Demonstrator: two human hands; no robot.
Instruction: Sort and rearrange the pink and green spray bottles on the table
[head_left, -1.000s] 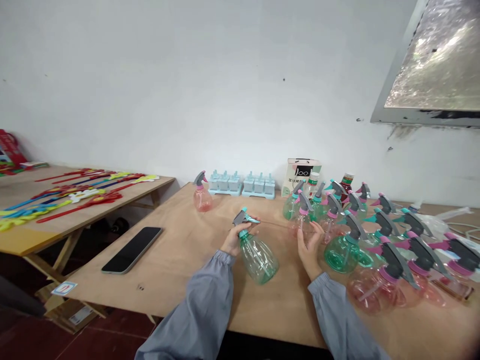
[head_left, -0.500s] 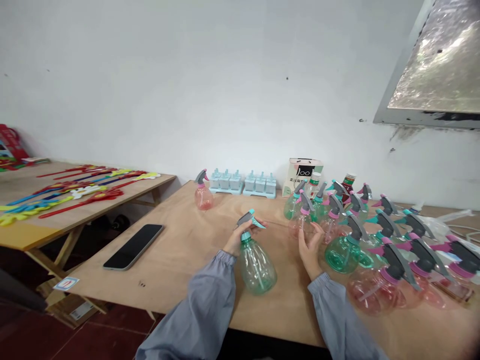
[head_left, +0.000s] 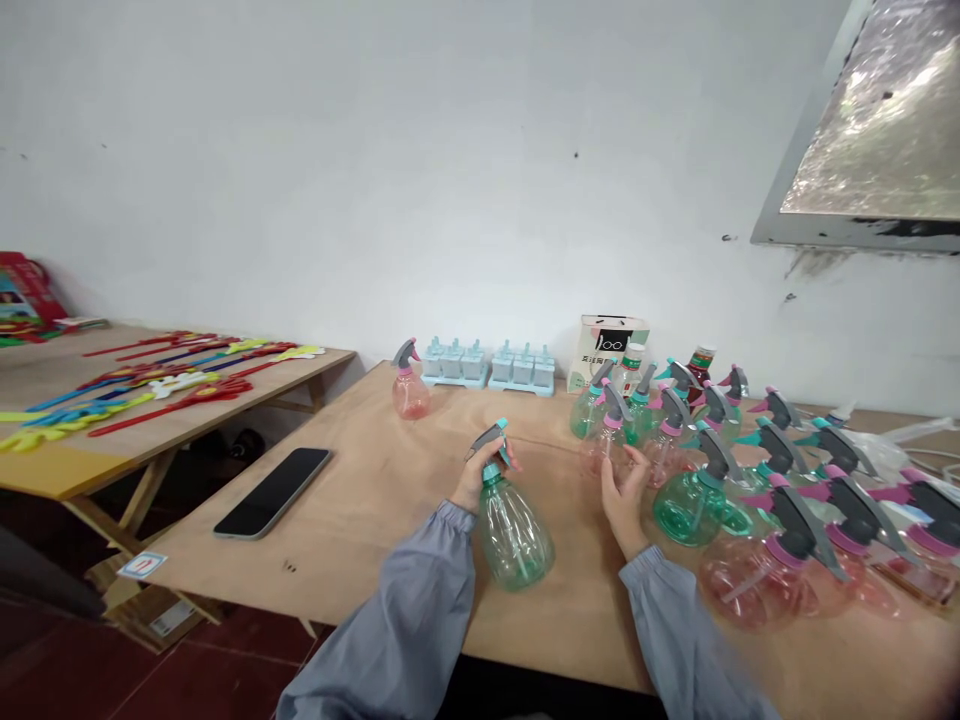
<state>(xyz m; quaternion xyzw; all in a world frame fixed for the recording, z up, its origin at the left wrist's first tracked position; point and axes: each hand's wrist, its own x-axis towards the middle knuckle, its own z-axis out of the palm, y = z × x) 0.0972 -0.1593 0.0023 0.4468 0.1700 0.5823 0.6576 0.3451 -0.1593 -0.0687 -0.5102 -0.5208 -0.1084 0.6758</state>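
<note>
My left hand (head_left: 478,472) is wrapped round the grey and teal spray head of a clear green bottle (head_left: 516,540), fingers on its trigger. The bottle is tilted a little, its base towards the right, over the front middle of the table (head_left: 360,540). To the right, my right hand (head_left: 626,492) has its thumb and fingers apart and holds nothing. It is nearest to a pink spray bottle (head_left: 606,440) just behind it and a green spray bottle (head_left: 686,508) on its right.
Several pink and green spray bottles crowd the right side. At the back stand a pink spray bottle (head_left: 410,393), pale blue moulds (head_left: 455,365) and a printed box (head_left: 606,350). A black phone (head_left: 274,492) lies at left. Colourful hand-shaped sticks cover another table (head_left: 172,440).
The fingers of my left hand have drawn in, and the trigger sits closer to the neck of the green bottle. The view has shifted slightly.
</note>
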